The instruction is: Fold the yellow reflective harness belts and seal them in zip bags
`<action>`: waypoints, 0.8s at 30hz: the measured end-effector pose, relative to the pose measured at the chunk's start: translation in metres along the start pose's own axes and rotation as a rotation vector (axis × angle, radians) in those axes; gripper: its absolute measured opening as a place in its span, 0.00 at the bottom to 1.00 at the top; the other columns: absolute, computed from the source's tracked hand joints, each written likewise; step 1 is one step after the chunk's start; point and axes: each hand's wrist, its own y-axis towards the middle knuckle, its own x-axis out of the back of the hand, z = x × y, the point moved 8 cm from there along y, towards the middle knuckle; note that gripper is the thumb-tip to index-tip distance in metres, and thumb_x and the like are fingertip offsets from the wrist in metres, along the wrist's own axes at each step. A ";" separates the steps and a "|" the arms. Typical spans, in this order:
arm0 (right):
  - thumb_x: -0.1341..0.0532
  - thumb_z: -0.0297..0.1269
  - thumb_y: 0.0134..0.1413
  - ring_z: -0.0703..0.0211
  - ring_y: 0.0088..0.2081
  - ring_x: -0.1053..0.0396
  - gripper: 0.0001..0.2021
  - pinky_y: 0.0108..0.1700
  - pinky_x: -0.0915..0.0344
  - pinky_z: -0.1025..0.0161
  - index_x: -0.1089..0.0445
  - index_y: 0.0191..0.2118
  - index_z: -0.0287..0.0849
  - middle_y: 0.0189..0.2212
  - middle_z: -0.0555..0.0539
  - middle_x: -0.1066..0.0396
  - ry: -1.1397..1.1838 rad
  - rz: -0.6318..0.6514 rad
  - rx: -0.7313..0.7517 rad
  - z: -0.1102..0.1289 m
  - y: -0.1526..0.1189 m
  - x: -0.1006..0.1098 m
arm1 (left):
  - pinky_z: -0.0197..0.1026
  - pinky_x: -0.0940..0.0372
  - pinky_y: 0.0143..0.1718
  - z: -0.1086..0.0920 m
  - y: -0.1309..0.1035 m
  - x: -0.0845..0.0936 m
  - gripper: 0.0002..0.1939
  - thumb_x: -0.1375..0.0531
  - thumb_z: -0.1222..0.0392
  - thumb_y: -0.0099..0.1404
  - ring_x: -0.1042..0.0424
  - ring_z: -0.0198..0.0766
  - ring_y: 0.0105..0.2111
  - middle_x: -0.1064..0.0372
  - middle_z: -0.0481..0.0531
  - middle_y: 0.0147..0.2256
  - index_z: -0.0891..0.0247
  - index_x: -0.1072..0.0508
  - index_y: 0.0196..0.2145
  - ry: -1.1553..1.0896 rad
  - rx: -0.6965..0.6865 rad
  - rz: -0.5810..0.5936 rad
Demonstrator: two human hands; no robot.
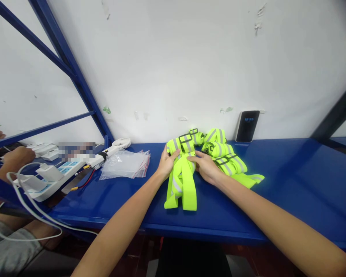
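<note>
One neon strap bundle (pixel 181 169) is held mid-worktop (pixel 279 184), tails toward the front edge; other neon straps (pixel 226 156) are heaped just right, exact count unclear. One phone (pixel 248 126) is propped against the white wall (pixel 173 69) by the back edge. The bundle's sides are pinched by left hand (pixel 167 162) and right hand (pixel 207 166), fingers curled.

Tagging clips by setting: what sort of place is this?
Probably a shared workbench: a blue table holds reflective straps, a stack of plastic bags and a power strip, with another person's hand nearby.
</note>
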 end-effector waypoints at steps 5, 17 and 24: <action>0.35 0.36 0.46 0.58 0.30 0.28 0.04 0.31 0.33 0.63 0.29 0.28 0.43 0.28 0.49 0.23 0.015 -0.024 0.015 -0.001 0.000 0.003 | 0.47 0.32 0.48 -0.005 0.003 0.005 0.28 0.30 0.56 0.52 0.25 0.43 0.42 0.26 0.53 0.44 0.60 0.33 0.49 -0.051 -0.015 -0.048; 0.28 0.33 0.33 0.60 0.24 0.32 0.15 0.31 0.35 0.61 0.32 0.30 0.43 0.21 0.54 0.29 -0.143 -0.165 0.222 0.008 0.012 0.025 | 0.47 0.32 0.48 -0.007 0.003 0.004 0.26 0.30 0.56 0.52 0.25 0.45 0.43 0.25 0.53 0.44 0.60 0.32 0.47 0.029 -0.025 0.019; 0.36 0.43 0.48 0.55 0.34 0.28 0.14 0.40 0.34 0.58 0.24 0.41 0.42 0.34 0.48 0.22 -0.276 -0.031 0.322 0.017 0.004 0.008 | 0.48 0.32 0.48 -0.014 0.003 0.007 0.28 0.30 0.55 0.52 0.25 0.46 0.44 0.25 0.54 0.44 0.60 0.32 0.49 0.034 -0.051 -0.036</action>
